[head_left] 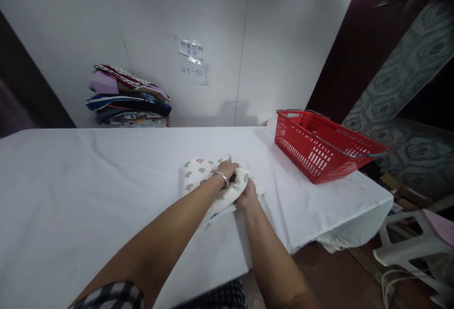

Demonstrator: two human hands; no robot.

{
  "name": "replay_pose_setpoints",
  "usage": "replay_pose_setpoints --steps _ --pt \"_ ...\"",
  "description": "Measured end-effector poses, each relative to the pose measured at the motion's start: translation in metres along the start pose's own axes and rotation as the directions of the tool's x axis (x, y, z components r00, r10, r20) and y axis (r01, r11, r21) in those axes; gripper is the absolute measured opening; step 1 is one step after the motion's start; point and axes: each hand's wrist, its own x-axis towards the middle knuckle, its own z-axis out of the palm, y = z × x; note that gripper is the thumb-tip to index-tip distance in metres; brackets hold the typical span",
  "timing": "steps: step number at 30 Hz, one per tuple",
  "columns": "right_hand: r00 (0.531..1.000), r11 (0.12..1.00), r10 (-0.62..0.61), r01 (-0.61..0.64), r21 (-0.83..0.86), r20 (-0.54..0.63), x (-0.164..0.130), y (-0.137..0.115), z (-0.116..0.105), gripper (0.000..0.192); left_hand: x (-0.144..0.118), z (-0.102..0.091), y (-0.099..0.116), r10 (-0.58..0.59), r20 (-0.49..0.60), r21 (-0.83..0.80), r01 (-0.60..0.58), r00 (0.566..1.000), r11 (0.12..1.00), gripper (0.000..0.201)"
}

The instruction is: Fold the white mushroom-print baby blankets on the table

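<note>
A white cloth (194, 173) printed with grey mushroom shapes lies folded on the table, its right part bunched up between my hands. My left hand (227, 169), with a silver bracelet at the wrist, presses into the raised fold from the left and its fingers close on the fabric. From the right, my right hand (247, 195) grips the edge of the same fold, its fingertips partly hidden under the cloth. What exactly lies inside the fold cannot be made out.
A red plastic basket (301, 150) with metal handles stands on the right of the white-covered table (117, 181). Folded fabrics (129, 103) are stacked at the back left by the wall. Paper labels (193, 70) hang on the wall. A stool (414, 238) stands at the lower right.
</note>
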Motion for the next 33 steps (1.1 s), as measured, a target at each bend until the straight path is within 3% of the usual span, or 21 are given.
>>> replay_pose_setpoints --steps 4,8,11,13,16,19,21,24,27,30,33 --pt "0.995 0.991 0.090 -0.095 0.097 0.053 -0.007 -0.013 -0.034 0.072 -0.006 0.007 0.003 -0.002 0.060 -0.071 0.006 0.998 0.997 0.033" --pt "0.966 0.976 0.213 -0.218 0.019 0.146 -0.004 -0.029 -0.065 0.069 -0.016 0.018 0.007 0.012 0.200 -0.144 0.018 0.980 0.989 0.047" --pt "0.913 0.949 0.291 -0.313 0.034 0.285 0.000 -0.034 -0.081 0.054 -0.029 0.005 -0.001 0.060 0.229 -0.178 -0.019 0.971 0.984 0.039" --pt "0.879 0.930 0.331 -0.366 0.041 0.343 0.004 -0.033 -0.086 0.039 -0.042 -0.015 -0.016 0.153 0.139 -0.146 -0.132 0.978 0.980 0.035" --pt "0.883 0.923 0.381 -0.382 -0.054 0.272 0.010 -0.031 -0.085 0.025 -0.066 -0.043 -0.049 0.370 -0.117 0.137 -0.354 0.921 0.925 0.036" --pt "0.925 0.920 0.360 -0.329 -0.214 0.125 0.017 -0.033 -0.079 0.022 -0.083 -0.055 -0.082 0.502 -0.169 0.385 -0.412 0.849 0.826 0.043" --pt "0.949 0.936 0.294 -0.261 -0.235 0.118 0.021 -0.038 -0.079 0.020 -0.086 -0.055 -0.097 0.498 -0.142 0.464 -0.387 0.855 0.797 0.047" --pt "0.969 0.941 0.221 -0.181 -0.287 0.113 0.028 -0.043 -0.088 0.020 -0.080 -0.050 -0.103 0.394 -0.119 0.467 -0.299 0.911 0.832 0.050" --pt "0.967 0.882 0.252 -0.221 -0.417 0.021 0.033 -0.039 -0.099 0.017 -0.070 -0.047 -0.099 0.333 -0.117 0.419 -0.257 0.936 0.870 0.047" --pt "0.960 0.852 0.279 -0.252 -0.458 -0.009 0.035 -0.032 -0.105 0.018 -0.069 -0.047 -0.098 0.342 -0.117 0.412 -0.268 0.933 0.871 0.043" --pt "0.951 0.826 0.308 -0.267 -0.496 0.001 0.033 -0.033 -0.107 0.024 -0.084 -0.046 -0.103 0.417 -0.123 0.456 -0.322 0.901 0.830 0.045"
